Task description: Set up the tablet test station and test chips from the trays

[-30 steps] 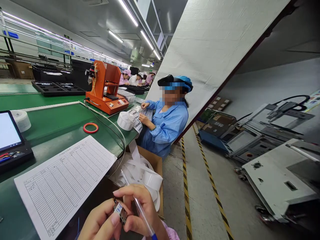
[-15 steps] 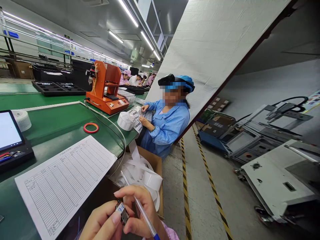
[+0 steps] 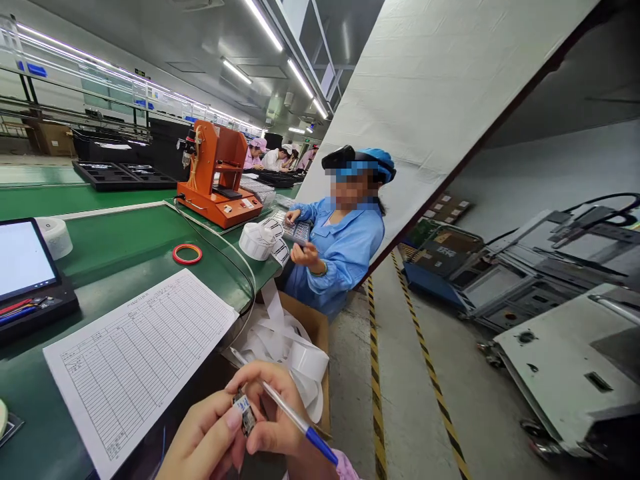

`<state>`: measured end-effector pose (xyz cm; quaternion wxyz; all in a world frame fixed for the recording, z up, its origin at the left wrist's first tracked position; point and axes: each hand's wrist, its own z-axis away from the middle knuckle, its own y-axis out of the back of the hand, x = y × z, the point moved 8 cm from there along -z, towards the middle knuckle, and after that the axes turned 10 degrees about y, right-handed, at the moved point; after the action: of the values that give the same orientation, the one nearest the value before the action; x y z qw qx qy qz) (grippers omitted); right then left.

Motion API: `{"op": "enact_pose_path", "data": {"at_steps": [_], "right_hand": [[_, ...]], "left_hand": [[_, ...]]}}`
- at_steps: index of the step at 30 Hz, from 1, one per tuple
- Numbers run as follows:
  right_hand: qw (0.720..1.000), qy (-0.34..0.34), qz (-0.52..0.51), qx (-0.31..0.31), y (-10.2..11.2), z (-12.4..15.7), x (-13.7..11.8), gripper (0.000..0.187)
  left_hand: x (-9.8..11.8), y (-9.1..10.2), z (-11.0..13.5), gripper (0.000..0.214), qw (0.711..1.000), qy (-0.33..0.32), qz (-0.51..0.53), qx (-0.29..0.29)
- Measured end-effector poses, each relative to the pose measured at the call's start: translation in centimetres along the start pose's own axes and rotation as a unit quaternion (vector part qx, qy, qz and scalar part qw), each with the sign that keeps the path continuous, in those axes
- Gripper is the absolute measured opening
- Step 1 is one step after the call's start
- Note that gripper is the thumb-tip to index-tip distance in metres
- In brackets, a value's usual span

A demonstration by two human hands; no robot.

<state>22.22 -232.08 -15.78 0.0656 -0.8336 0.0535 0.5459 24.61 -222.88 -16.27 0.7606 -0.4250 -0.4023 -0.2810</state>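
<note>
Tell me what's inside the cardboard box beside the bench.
The cardboard box holds loose white strips and a white roll lying on top. They cover the box's floor, so whatever lies beneath them cannot be seen.

Pen (image 3: 306, 427) silver, blue-ended; workbench (image 3: 120, 247) green; benchtop machine (image 3: 215, 193) orange.

The head-worn camera faces forward and down, close above the hands (image 3: 200, 443).
</note>
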Motion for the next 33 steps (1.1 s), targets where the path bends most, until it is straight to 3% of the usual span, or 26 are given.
{"op": "enact_pose_path", "data": {"at_steps": [4,8,12,15,17,21,25,28,30,33], "right_hand": [[0.999,0.003,-0.016,0.042,-0.1,-1.2,0.1,0.055],[0.989,0.012,0.103,0.110,2.3,-4.7,1.9,0.039],[0.975,0.018,0.168,0.145,4.4,-10.9,6.9,0.024],[0.968,-0.020,0.165,0.189,4.9,-15.1,11.7,0.025],[0.964,-0.020,0.169,0.205,4.7,-16.7,13.4,0.026],[0.960,-0.002,0.170,0.220,5.8,-16.8,13.4,0.028],[0.951,0.011,0.267,0.158,7.3,-15.3,11.1,0.023],[0.898,-0.020,0.431,0.085,7.3,-14.0,9.9,0.014],[0.858,-0.060,0.509,0.048,6.9,-13.2,10.0,0.021],[0.833,-0.084,0.547,0.004,6.2,-12.9,10.7,0.029]], "left_hand": [[1.0,0.6,-0.4,0.049,0.999,-0.018,0.031,0.017],[1.8,2.6,-0.8,0.037,0.991,-0.025,0.104,0.074],[0.9,4.5,-1.6,0.033,0.979,0.031,0.169,0.108],[1.0,6.8,-2.4,0.034,0.969,0.009,0.211,0.132],[1.0,8.9,-2.5,0.032,0.959,-0.013,0.224,0.173],[-0.2,11.9,-2.2,0.031,0.946,0.003,0.238,0.222],[-0.9,11.9,-2.6,0.030,0.947,0.016,0.250,0.202],[-1.3,11.6,-2.9,0.028,0.946,0.030,0.248,0.204],[-1.8,11.7,-3.1,0.026,0.945,0.042,0.249,0.207],[-2.5,12.1,-3.5,0.024,0.946,0.043,0.258,0.193]]}}
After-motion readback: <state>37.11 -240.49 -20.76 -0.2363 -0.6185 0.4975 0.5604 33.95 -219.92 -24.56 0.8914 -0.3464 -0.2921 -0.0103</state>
